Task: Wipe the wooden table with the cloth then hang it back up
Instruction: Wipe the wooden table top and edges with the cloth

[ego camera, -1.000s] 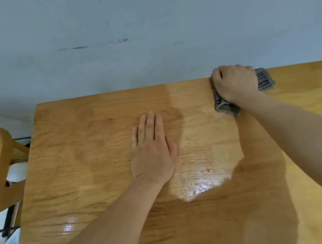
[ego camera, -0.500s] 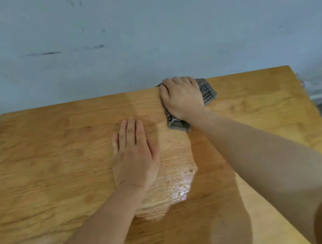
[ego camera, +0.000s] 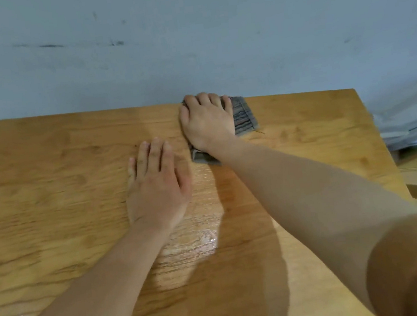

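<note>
Head view looks down on the right hand (ego camera: 207,121), fingers spread and pressing a folded grey striped cloth (ego camera: 243,117) flat at the far edge of the orange-brown wooden table (ego camera: 51,201), against the pale blue wall (ego camera: 189,43). Left hand (ego camera: 157,184) lies flat beside it, empty, bracing. Wet sheen shows mid-table, so wiping looks well underway; the left side looks dry, and hanging the cloth up remains.
</note>
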A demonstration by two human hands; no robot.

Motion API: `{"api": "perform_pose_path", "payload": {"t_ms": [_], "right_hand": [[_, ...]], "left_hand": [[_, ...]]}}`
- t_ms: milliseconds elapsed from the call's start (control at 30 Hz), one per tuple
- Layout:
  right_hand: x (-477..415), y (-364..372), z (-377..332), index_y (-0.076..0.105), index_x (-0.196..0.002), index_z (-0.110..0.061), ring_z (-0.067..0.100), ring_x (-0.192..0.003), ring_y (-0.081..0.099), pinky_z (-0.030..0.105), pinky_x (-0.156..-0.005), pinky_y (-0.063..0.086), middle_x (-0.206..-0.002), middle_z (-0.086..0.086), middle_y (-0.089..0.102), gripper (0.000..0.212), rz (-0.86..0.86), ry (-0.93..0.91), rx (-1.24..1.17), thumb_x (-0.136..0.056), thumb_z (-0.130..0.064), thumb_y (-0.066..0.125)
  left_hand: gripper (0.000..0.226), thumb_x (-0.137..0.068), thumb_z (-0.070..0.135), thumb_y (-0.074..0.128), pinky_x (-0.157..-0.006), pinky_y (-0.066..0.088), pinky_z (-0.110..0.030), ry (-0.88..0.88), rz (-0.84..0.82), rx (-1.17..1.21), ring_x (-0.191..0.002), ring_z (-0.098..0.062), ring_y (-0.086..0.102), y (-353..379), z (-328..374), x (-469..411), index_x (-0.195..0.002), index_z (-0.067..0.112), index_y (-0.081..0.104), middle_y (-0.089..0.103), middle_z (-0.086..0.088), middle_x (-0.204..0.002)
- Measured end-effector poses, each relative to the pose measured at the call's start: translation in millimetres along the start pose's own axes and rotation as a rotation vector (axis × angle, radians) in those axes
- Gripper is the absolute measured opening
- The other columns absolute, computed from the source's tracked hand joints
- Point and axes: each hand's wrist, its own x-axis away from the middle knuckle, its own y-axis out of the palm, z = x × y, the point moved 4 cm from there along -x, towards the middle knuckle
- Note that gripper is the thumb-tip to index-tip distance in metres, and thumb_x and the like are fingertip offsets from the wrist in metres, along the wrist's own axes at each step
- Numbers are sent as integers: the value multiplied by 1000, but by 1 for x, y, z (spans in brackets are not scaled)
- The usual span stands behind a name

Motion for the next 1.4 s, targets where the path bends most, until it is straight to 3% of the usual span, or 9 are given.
{"api": "perform_pose_path", "payload": {"t_ms": [233, 533, 667, 733, 867, 967, 1133, 1200, 1400], "right_hand": [[-6, -9, 48, 57, -122, -23, 27, -121, 47, 44, -109, 24, -124, 4, 60, 44, 25, -126, -65, -99, -40, 24], [-8, -51, 287, 68, -99, -11, 37, -114, 51, 47, -105, 30, -107, 14, 66, 52, 38, 178, -30, -98, -37, 23], [-13, -56, 360, 59, -79, -11, 37, -99, 54, 40, -79, 42, -96, 17, 61, 46, -44, 377, -221, -95, -36, 24], [-13, -54, 369, 51, -78, -12, 35, -94, 55, 36, -75, 37, -99, 16, 61, 40, -74, 440, -331, -97, -35, 24], [17, -57, 364, 47, -105, -8, 31, -82, 50, 36, -69, 32, -93, 11, 57, 37, -27, 498, -463, -102, -36, 23], [66, -57, 366, 45, -110, -9, 28, -76, 50, 36, -65, 32, -86, 6, 55, 40, -36, 521, -425, -103, -40, 21], [147, -58, 365, 44, -101, -9, 29, -67, 52, 33, -50, 26, -73, 4, 53, 36, -1, 541, -318, -104, -40, 26], [176, -56, 364, 45, -96, -9, 33, -72, 60, 33, -53, 32, -77, 8, 60, 35, 52, 541, -319, -104, -39, 28], [257, -55, 363, 43, -86, -15, 34, -72, 60, 40, -61, 44, -70, 0, 48, 37, 13, 606, -385, -103, -43, 25]], "left_hand": [[63, -96, 34, 25, -119, -1, -40, -42, 3, 66, -147, -24, -2, 20, 99, -7, -151, 8, 8, 5, -9, -160], [65, -92, 34, 13, -118, -4, -41, 250, -73, 90, -146, -22, -6, 71, 292, -5, -151, 8, 6, 0, -7, -160], [63, -96, 40, 10, -118, -5, -42, 229, -89, 0, -145, -19, -14, 81, 306, -5, -151, 11, -2, -9, -4, -159], [63, -95, 40, 9, -118, -3, -42, 227, -95, -29, -145, -18, -13, 81, 305, -5, -151, 12, -2, -8, -3, -159], [62, -96, 39, 13, -119, -1, -41, 211, -79, -65, -146, -17, -6, 79, 307, -7, -152, 13, 4, 1, -3, -160], [62, -95, 37, 17, -119, 2, -41, 204, -58, -72, -147, -18, 1, 78, 308, -10, -151, 13, 11, 9, -4, -160], [60, -95, 34, 25, -119, 4, -41, 202, -29, -56, -146, -19, 8, 80, 312, -8, -150, 12, 18, 16, -5, -158], [60, -94, 34, 28, -119, 3, -40, 200, -18, -46, -146, -19, 9, 80, 312, -8, -150, 12, 20, 16, -5, -158], [57, -90, 28, 38, -117, 13, -42, 206, 65, 43, -142, -25, 21, 74, 311, -6, -142, 8, 37, 32, -9, -152]]}}
